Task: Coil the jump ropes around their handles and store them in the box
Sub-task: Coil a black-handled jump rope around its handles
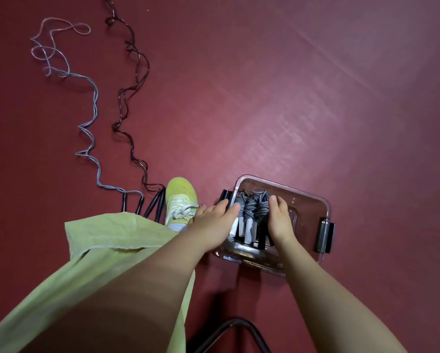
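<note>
Coiled ropes in box

The floor is a deep maroon red with a fine woven grain and a paler pink sheen running diagonally across it. The box is clear plastic with black latches at its ends. Inside it, the coiled jump ropes are grey, wound on handles that are white, marbled grey and black. On the floor, one loose rope is pale blue-grey, pinkish at its far loops, and the other loose rope is dark brown-black; both end in black handles. The sneaker is yellow-green with white laces, and the garment is light lime green
</note>
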Action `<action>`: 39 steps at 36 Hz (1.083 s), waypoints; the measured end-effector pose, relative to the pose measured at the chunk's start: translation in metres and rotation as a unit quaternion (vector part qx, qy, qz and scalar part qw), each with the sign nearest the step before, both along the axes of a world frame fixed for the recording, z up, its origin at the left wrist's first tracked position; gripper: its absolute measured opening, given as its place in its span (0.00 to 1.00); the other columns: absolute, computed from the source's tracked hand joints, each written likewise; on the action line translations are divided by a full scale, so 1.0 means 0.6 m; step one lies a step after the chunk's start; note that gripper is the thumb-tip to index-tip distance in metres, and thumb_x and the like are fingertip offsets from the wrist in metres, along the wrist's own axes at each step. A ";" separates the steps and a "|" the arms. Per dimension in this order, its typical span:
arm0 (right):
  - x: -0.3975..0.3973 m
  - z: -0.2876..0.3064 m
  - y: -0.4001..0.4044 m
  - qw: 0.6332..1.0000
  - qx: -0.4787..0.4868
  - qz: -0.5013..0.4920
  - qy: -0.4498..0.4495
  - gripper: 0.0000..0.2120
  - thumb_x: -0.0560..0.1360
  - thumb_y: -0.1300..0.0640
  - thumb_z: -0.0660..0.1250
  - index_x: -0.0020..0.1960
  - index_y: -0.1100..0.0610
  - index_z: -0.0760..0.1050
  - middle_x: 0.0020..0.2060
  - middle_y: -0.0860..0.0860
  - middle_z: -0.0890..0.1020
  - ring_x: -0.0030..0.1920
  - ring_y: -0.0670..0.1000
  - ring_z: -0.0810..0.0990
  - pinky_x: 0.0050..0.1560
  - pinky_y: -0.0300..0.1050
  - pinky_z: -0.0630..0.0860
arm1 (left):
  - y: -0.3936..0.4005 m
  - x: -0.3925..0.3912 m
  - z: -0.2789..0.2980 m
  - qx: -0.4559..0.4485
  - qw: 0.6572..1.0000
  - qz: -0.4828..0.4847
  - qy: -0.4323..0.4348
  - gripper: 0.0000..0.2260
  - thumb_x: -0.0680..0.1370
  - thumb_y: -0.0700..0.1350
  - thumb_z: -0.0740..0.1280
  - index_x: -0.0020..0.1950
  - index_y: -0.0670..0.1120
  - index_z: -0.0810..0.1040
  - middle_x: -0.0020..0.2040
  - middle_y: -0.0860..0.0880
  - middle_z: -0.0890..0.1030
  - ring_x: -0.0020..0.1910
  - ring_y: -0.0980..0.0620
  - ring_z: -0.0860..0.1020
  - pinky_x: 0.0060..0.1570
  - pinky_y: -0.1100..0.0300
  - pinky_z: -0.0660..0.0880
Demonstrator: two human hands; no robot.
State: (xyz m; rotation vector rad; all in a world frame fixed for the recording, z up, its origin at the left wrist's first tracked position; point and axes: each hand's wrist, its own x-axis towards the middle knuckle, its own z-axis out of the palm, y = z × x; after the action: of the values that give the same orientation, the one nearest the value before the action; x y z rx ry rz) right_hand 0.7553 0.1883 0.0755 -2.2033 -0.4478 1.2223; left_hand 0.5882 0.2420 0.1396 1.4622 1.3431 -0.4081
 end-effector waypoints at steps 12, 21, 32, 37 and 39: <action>-0.176 0.121 0.120 0.981 0.144 0.114 0.060 0.24 0.82 0.47 0.57 0.75 0.55 0.61 0.71 0.49 0.68 0.69 0.44 0.66 0.68 0.41 0.61 | 0.146 -0.145 0.116 0.152 0.980 0.112 -0.062 0.31 0.79 0.64 0.44 0.77 0.49 0.58 0.76 0.49 0.61 0.76 0.49 0.55 0.73 0.63 0.46; -0.371 0.106 0.218 0.943 0.137 0.294 0.077 0.25 0.81 0.45 0.57 0.74 0.53 0.62 0.69 0.46 0.69 0.67 0.43 0.67 0.63 0.38 0.62 | 0.136 -0.360 0.045 0.148 0.974 0.159 0.064 0.42 0.69 0.70 0.34 0.76 0.52 0.59 0.76 0.50 0.62 0.75 0.45 0.57 0.73 0.49 0.52; -0.503 -0.055 0.271 0.878 -0.008 0.474 0.069 0.21 0.80 0.47 0.60 0.68 0.58 0.71 0.65 0.52 0.76 0.62 0.47 0.73 0.63 0.39 0.64 | 0.070 -0.469 -0.048 0.070 0.934 0.349 0.034 0.23 0.84 0.53 0.45 0.74 0.46 0.65 0.75 0.45 0.65 0.73 0.45 0.63 0.69 0.59 0.55; -0.524 -0.142 0.298 0.882 -0.058 0.467 0.017 0.26 0.78 0.43 0.62 0.67 0.62 0.73 0.63 0.55 0.78 0.57 0.51 0.76 0.58 0.41 0.68 | 0.062 -0.506 -0.093 0.023 0.923 0.383 0.034 0.23 0.84 0.54 0.44 0.76 0.46 0.61 0.76 0.44 0.61 0.75 0.45 0.58 0.69 0.60 0.53; -0.534 -0.171 0.304 0.888 -0.075 0.453 -0.008 0.28 0.77 0.41 0.64 0.68 0.61 0.72 0.63 0.55 0.78 0.60 0.53 0.77 0.61 0.43 0.68 | 0.067 -0.523 -0.115 0.012 0.912 0.408 0.034 0.24 0.83 0.55 0.45 0.76 0.46 0.61 0.76 0.44 0.61 0.75 0.45 0.58 0.71 0.59 0.53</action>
State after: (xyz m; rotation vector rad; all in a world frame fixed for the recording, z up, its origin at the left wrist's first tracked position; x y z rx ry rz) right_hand 0.4349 0.3704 -0.0269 -2.1627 -1.5555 1.7212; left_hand 0.2745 0.2823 0.0704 0.7887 1.8719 0.1100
